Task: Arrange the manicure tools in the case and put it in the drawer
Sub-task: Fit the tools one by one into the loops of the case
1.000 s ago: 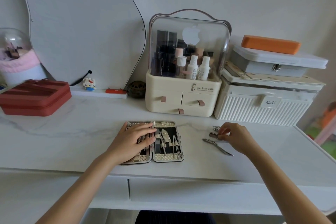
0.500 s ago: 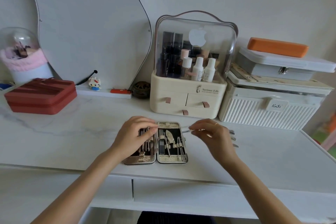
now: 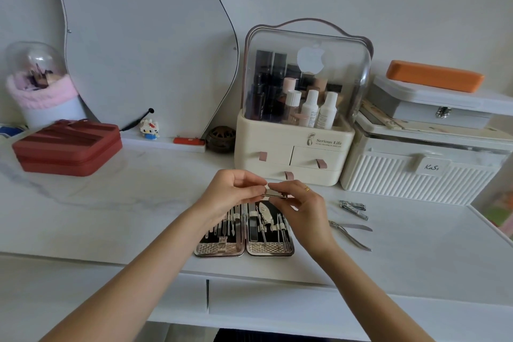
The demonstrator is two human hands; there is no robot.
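Clipper: small silver nail clipper (image 3: pixel 275 193), level, frame centre, above the open case (image 3: pixel 244 250).
Grip: left hand (image 3: pixel 230 192) and right hand (image 3: pixel 301 204) each pinch one end.

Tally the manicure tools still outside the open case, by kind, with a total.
Nail clippers held in both hands: 1
Nail clippers lying on the tabletop: 1
Cuticle nippers on the tabletop: 1
Total: 3
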